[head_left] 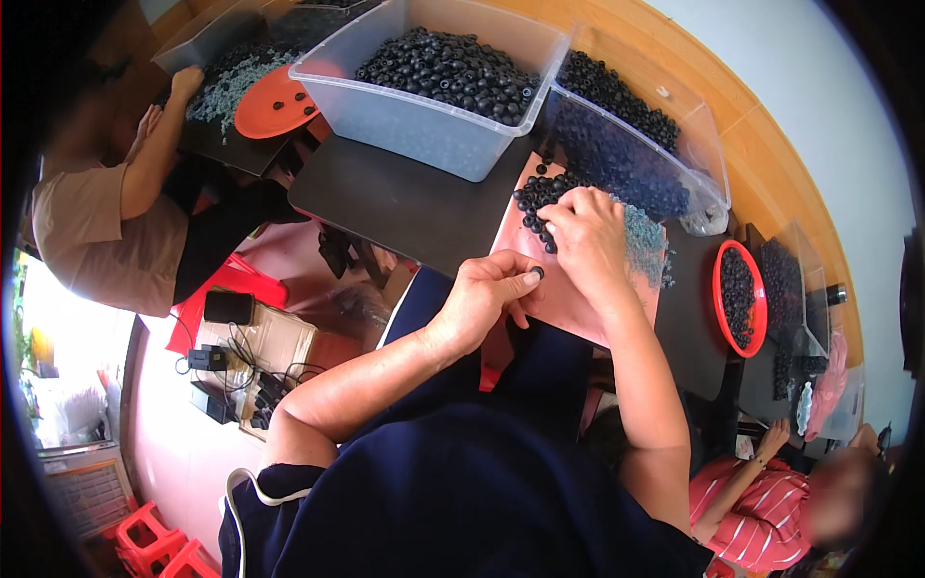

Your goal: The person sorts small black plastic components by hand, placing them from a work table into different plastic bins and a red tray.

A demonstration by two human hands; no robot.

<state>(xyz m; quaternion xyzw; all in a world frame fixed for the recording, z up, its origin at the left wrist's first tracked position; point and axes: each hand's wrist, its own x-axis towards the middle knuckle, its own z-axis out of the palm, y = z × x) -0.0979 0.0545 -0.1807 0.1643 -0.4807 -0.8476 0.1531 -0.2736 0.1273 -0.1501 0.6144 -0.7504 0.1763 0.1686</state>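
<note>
My left hand (489, 294) pinches a small black ring (538, 273) between thumb and fingertip, just over the near edge of a pink mat (568, 306). My right hand (585, 234) rests palm down on the mat, its fingertips among a pile of black rings (536, 197). A patch of small teal pieces (644, 241) lies on the mat to the right of that hand. The mat sits on a dark table (405, 202).
A clear bin (424, 125) heaped with black rings stands behind the mat, a second clear bin (674, 144) to its right. A red dish (738, 295) of rings sits at right. One person works at upper left by an orange lid (270, 106); another sits at lower right.
</note>
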